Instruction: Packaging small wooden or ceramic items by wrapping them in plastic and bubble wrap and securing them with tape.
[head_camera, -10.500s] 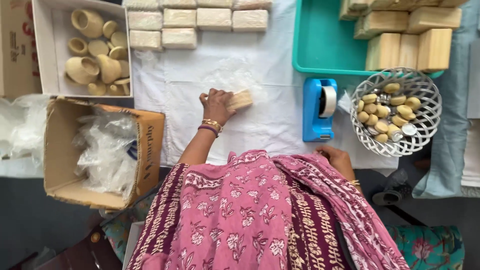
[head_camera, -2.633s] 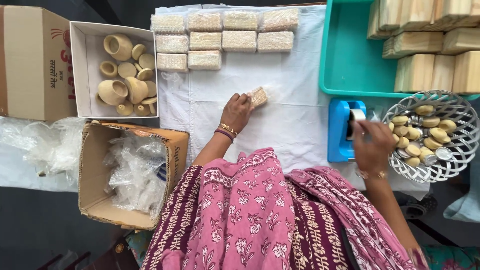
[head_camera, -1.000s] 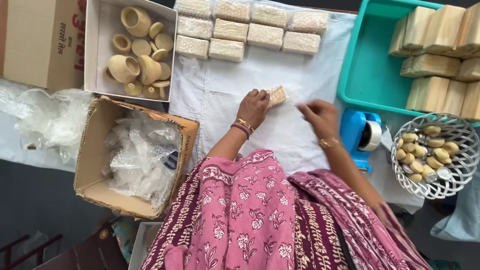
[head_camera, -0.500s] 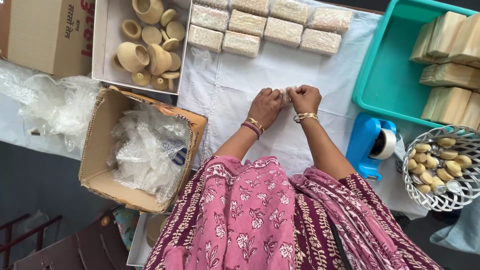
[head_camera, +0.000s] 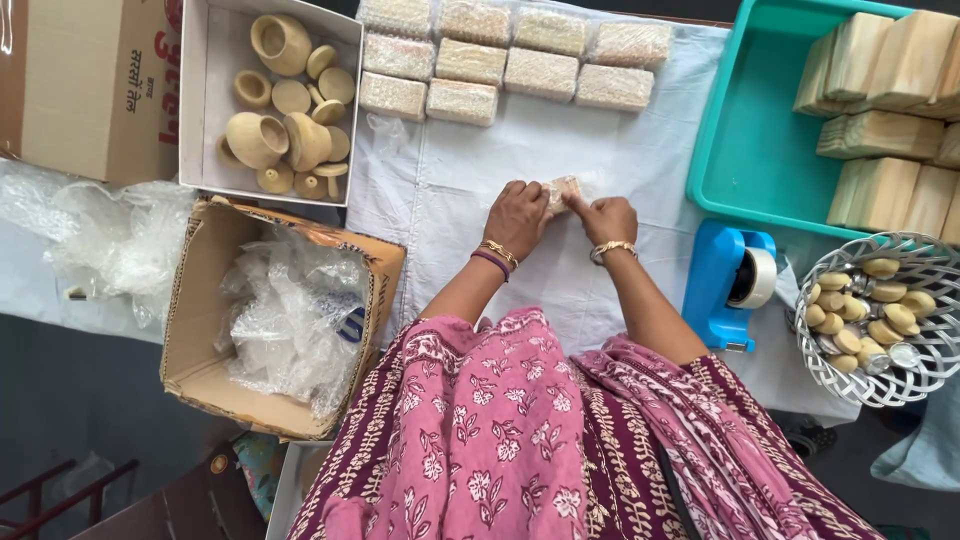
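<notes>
On the white cloth (head_camera: 560, 140) both my hands meet over a small wooden block wrapped in clear plastic (head_camera: 566, 187). My left hand (head_camera: 517, 216) grips its left side, with bangles on the wrist. My right hand (head_camera: 606, 218) presses its fingertips on the block's right end. Most of the block is hidden under my fingers. Two rows of several similar wrapped blocks (head_camera: 505, 58) lie at the far edge of the cloth.
A blue tape dispenser (head_camera: 732, 285) stands to the right, beside a white wire basket (head_camera: 880, 385) of small wooden pieces. A teal tray (head_camera: 755, 150) holds bare wooden blocks (head_camera: 885, 105). At left are a white box of turned wooden pots (head_camera: 285, 95) and a cardboard box of plastic bags (head_camera: 280, 320).
My right hand went from the tape dispenser to the wrapped block and joined my left hand on it. The view shifted, so the table appears lower and more to the right.
</notes>
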